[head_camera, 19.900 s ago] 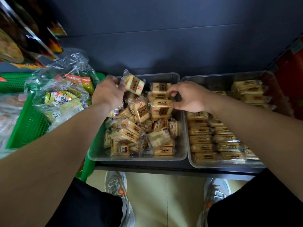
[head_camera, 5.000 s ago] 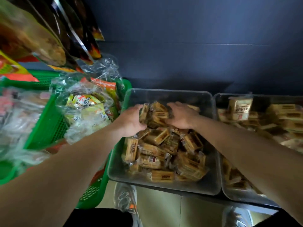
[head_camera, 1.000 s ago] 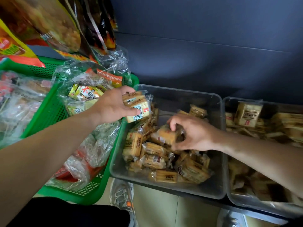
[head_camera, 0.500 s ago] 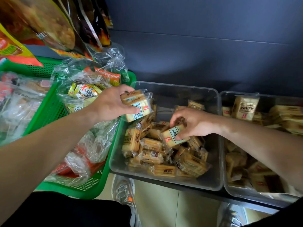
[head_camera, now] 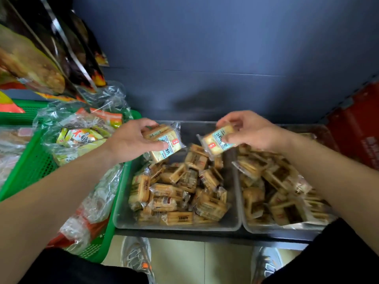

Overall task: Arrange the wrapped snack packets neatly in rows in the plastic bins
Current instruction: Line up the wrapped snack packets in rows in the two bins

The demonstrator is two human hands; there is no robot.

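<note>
Above the left bin point(head_camera: 123, 214), the left hand point(head_camera: 131, 140) grips stacked packets point(head_camera: 164, 140). The right hand point(head_camera: 252, 130) pinches one packet point(head_camera: 215, 140). Loose packets point(head_camera: 176, 191) lie jumbled below.

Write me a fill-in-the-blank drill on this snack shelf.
The basket beside the left bin is ____.
The left hand grips a stack of packets; the right hand pinches ____ packet.
The loose packets in the left bin are not yet in ____.
Missing: green; one; rows.
</note>
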